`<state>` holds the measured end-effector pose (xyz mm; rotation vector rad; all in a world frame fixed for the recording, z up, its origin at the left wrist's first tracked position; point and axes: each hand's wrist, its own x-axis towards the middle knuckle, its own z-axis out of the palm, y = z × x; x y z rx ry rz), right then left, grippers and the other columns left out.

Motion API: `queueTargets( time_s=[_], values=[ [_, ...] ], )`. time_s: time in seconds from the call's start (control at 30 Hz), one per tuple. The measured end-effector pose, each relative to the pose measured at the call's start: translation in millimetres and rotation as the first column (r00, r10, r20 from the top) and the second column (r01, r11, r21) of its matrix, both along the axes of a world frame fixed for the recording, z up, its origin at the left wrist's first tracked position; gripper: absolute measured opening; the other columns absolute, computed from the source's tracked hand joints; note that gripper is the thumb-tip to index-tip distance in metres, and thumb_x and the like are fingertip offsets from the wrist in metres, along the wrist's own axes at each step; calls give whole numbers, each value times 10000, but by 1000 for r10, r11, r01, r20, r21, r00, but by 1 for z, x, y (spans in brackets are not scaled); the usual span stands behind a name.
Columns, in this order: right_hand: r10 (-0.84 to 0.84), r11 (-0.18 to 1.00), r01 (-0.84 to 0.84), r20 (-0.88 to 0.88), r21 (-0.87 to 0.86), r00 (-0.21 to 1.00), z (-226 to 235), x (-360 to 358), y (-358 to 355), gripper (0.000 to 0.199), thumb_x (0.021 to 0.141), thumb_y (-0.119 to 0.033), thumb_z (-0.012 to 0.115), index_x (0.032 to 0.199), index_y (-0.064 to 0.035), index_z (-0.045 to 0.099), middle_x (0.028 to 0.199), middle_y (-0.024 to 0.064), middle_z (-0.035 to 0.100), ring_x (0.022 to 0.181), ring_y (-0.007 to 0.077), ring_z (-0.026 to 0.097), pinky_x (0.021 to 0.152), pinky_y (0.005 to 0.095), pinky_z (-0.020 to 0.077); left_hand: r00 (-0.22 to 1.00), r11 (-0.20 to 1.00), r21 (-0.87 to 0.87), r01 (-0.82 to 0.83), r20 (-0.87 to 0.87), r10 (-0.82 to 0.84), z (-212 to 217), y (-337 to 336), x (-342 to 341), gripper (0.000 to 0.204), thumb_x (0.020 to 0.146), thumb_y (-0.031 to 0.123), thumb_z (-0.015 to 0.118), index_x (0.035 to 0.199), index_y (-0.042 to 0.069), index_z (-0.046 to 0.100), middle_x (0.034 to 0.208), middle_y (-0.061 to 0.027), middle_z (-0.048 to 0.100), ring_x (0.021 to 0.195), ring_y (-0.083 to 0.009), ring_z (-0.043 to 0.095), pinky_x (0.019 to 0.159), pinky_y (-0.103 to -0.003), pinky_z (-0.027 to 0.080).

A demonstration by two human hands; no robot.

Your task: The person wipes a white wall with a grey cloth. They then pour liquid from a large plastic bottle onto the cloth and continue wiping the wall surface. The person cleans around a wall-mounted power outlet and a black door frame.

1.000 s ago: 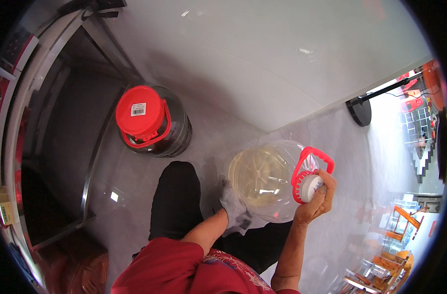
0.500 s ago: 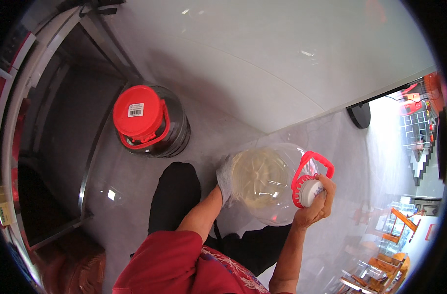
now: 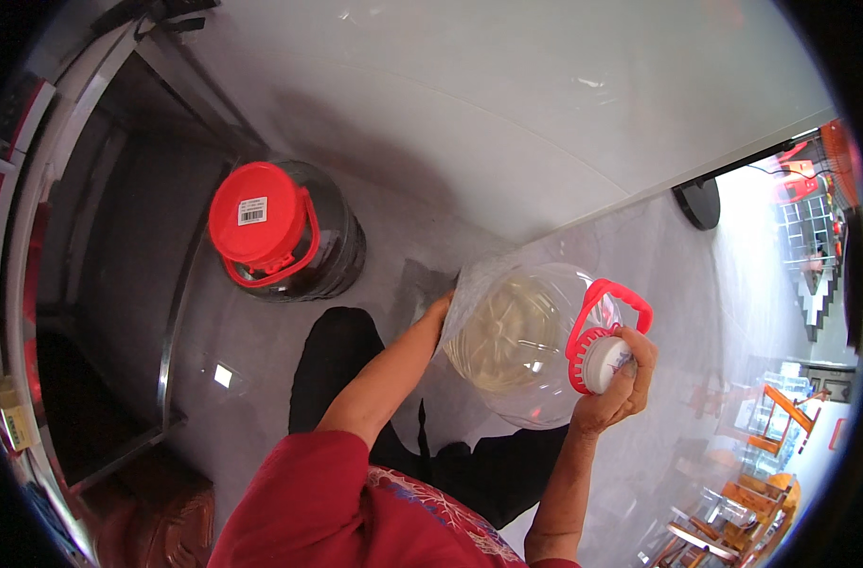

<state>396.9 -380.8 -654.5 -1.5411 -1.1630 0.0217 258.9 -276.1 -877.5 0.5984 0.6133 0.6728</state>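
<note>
Clear plastic jug (image 3: 516,341) is tipped on its side above the grey floor (image 3: 261,379), near the foot of the white wall (image 3: 507,114), mouth end toward my right. Right hand (image 3: 613,383): grip clenched around the white cap (image 3: 605,363) at the neck, just under the red carry handle (image 3: 609,308). It takes the weight at the narrow end. Left hand (image 3: 439,308) is at the jug's far end, by the base; probably braces it so it can't roll. Can't tell whether that grip is closed, the jug hides the fingers. Pale yellowish tint shows through the wall; can't tell how much liquid is inside. Second jug, dark jug with red lid (image 3: 284,237), stands upright on the floor to the left, well apart, untouched.
</note>
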Motion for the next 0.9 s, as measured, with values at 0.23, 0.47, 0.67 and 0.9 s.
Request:
queueTargets(
  time_s=[0.23, 0.47, 0.67, 0.9],
  values=[
    [25, 1000, -25, -32, 1, 999, 0, -1, -1, 364, 744, -56, 370, 982, 63, 619, 975, 169, 590, 899, 254, 541, 840, 357, 436, 974, 935, -291, -202, 43, 224, 10, -73, -4, 574, 936, 474, 334, 1375, 113, 414, 1338, -85, 475, 1205, -270, 451, 1029, -414, 355],
    [11, 1000, -10, 12, -16, 1000, -1, -2, 1, 360, 826, -117, 336, 1003, 37, 609, 974, 139, 595, 903, 229, 549, 845, 334, 437, 912, 801, -512, -309, 79, 402, 31, -132, 12, 547, 939, 430, 361, 1372, 102, 419, 1326, -85, 485, 1193, -260, 463, 1028, -397, 359],
    [-11, 1000, 11, 9, -21, 1000, 0, -2, 0, 362, 835, -133, 330, 993, 32, 610, 967, 133, 601, 893, 222, 552, 832, 328, 438, 941, 891, -354, -283, 78, 330, 31, -108, 15, 524, 941, 393, 384, 1370, 93, 423, 1316, -85, 494, 1184, -250, 473, 1026, -381, 362],
    [7, 1000, -7, -5, -1, 1000, 1, -3, 0, 346, 749, -88, 388, 973, 49, 613, 963, 162, 600, 893, 248, 543, 826, 361, 435, 999, 997, 56, -45, 14, 44, 36, -16, 7, 500, 944, 349, 411, 1367, 83, 428, 1305, -84, 504, 1173, -240, 486, 1024, -364, 365]
  ],
)
